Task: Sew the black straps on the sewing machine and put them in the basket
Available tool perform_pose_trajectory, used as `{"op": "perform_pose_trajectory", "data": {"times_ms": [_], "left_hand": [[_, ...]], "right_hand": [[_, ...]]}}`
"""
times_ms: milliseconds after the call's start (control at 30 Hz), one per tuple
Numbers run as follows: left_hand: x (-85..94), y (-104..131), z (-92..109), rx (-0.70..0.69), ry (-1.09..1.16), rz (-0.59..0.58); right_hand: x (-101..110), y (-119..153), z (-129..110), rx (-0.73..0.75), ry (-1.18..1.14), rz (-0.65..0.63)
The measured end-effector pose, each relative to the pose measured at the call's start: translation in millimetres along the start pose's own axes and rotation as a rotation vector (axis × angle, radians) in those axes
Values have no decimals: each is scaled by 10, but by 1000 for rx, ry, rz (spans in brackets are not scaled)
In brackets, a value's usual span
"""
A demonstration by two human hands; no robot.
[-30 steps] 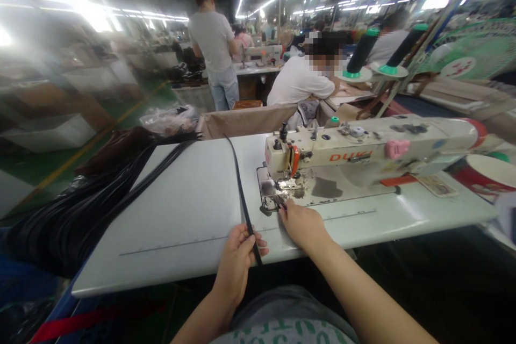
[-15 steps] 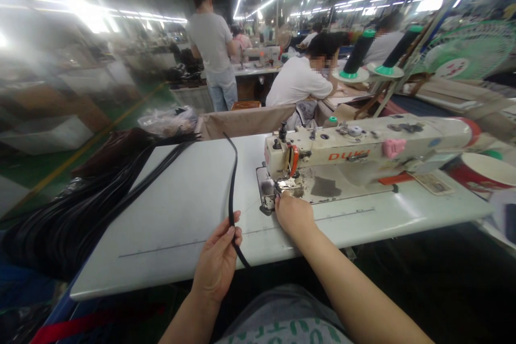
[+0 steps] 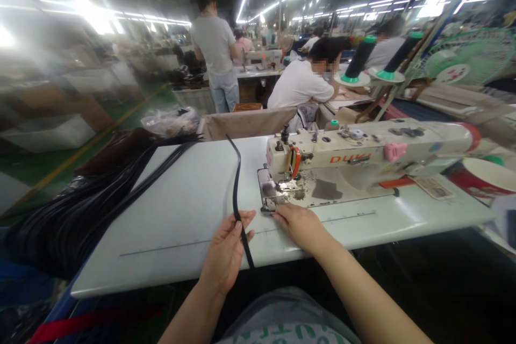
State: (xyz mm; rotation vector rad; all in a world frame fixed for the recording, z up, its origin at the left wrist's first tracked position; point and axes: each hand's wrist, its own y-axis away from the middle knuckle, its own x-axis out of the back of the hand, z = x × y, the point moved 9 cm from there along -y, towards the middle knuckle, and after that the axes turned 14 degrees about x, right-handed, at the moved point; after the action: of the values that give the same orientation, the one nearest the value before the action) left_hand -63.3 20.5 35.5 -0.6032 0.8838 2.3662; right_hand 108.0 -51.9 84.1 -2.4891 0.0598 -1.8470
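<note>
My left hand (image 3: 229, 244) pinches a narrow black strip (image 3: 236, 188) between thumb and fingers at the front of the white table (image 3: 173, 215). The strip runs away from me across the tabletop, and its near end reaches the table's front edge. My right hand (image 3: 296, 226) is closed at the near left corner of the sewing machine (image 3: 350, 158), in front of the needle area. Its fingertips are pressed together; whatever they hold is too small to make out.
A heap of long black strips (image 3: 60, 226) hangs over the table's left end. Behind the table stands a beige fabric-sided bin (image 3: 245, 122). Thread cones (image 3: 358, 62) rise behind the machine. A seated person (image 3: 296, 83) and a standing person (image 3: 215, 48) are farther back.
My right hand has drawn back from the needle area toward the table's front edge. My left hand, still on the strip, has shifted slightly right. The view has moved a little.
</note>
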Motion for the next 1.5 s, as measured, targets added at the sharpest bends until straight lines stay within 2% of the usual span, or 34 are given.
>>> {"op": "perform_pose_trajectory", "data": {"times_ms": [200,300,500,933,1100,1200,1333,1500], "left_hand": [[-45,-43,-66,43,-46,38],[-106,-39,-132,98,-57,33],[-260,-9,-205,141,-76,-32],[-376,-11,-315,195,-53,-158],[-393,-3,-323,220,-24,-148],[-362,-7,-344,229,-10,-136],[-286,-27,-395,247,58,-113],[-295,-41,-487,324,182,-144]], "right_hand": [[91,176,63,49,-348,210],[156,207,89,12,-395,295],[141,171,-80,48,-285,292],[124,142,-248,202,-194,302],[31,141,-230,210,-64,311],[46,163,-213,193,-36,344],[113,188,-146,95,-159,372],[-2,161,-140,-13,-474,326]]}}
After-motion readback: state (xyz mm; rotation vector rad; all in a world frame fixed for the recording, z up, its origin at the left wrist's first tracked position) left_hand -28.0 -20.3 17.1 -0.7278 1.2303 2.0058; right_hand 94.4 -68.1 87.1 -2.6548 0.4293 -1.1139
